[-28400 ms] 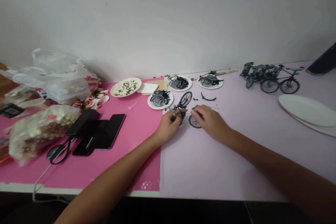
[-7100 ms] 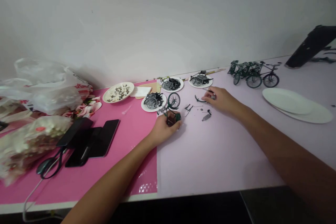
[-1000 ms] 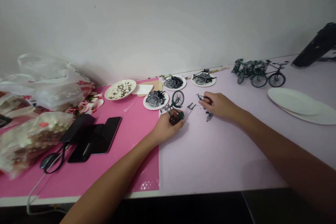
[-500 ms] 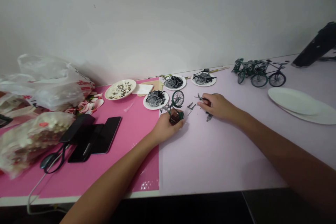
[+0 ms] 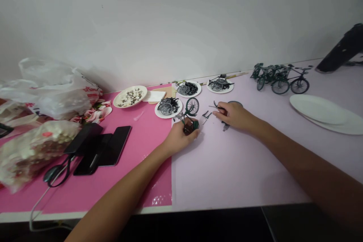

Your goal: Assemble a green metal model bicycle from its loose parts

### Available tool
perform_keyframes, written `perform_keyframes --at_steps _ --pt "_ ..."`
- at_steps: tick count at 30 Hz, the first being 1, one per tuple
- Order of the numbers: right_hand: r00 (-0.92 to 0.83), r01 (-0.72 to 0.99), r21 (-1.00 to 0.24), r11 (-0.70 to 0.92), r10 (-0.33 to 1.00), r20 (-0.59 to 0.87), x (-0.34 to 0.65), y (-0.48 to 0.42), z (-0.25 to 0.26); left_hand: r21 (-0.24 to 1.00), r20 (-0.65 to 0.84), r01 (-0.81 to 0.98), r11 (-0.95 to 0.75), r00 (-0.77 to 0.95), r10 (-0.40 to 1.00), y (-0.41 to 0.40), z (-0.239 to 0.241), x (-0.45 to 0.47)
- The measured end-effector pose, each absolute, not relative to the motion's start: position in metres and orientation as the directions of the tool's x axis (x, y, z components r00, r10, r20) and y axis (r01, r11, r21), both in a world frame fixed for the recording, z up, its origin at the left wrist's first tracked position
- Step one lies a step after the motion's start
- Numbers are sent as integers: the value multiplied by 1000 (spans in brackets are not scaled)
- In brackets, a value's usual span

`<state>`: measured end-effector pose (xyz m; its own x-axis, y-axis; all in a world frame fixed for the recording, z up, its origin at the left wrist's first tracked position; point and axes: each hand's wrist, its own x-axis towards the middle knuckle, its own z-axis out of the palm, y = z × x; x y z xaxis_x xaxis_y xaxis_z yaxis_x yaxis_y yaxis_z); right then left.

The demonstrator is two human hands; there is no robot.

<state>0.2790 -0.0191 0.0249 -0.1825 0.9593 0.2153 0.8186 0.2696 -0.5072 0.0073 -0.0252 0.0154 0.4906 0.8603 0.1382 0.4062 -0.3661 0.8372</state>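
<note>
My left hand (image 5: 179, 136) is closed around a small dark model bicycle (image 5: 187, 119), one spoked wheel sticking up above the fingers; part of the frame is hidden in the grip. To its right, my right hand (image 5: 234, 114) pinches a small dark bicycle part (image 5: 217, 105) with thin prongs; its exact shape is partly covered by the fingers. Between the hands lies a loose forked piece (image 5: 207, 115). A small dark piece (image 5: 225, 126) rests under the right hand, and the rim of a wheel (image 5: 236, 103) shows just behind it.
White plates of bicycle parts (image 5: 179, 112) (image 5: 199, 91) (image 5: 231, 88) stand near the wall, beside a plate of small pieces (image 5: 115, 102). Finished-looking model bicycles (image 5: 280, 86) and white plates (image 5: 317, 109) are at right. Phones (image 5: 117, 145) and plastic bags (image 5: 53, 94) lie left.
My right hand has shifted very slightly left with the small part in it, and more of the wheel behind it shows. My left hand and the model bicycle stay in place.
</note>
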Motion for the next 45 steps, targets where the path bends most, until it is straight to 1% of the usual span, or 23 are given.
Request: perform_keyframes --at_steps 11,24,39,45 --pt "-192 806 -531 259 965 179 276 -22 26 840 133 409 -358 483 865 -26 16 7" --pt "-219 822 -495 281 959 182 275 -20 21 840 137 404 -361 486 863 -26 17 7" --pt "-237 812 -506 292 956 172 274 -19 18 833 140 410 -372 493 859 -26 17 7" --pt "-235 822 -491 289 957 170 274 -20 19 842 126 406 -354 490 862 -26 16 7"
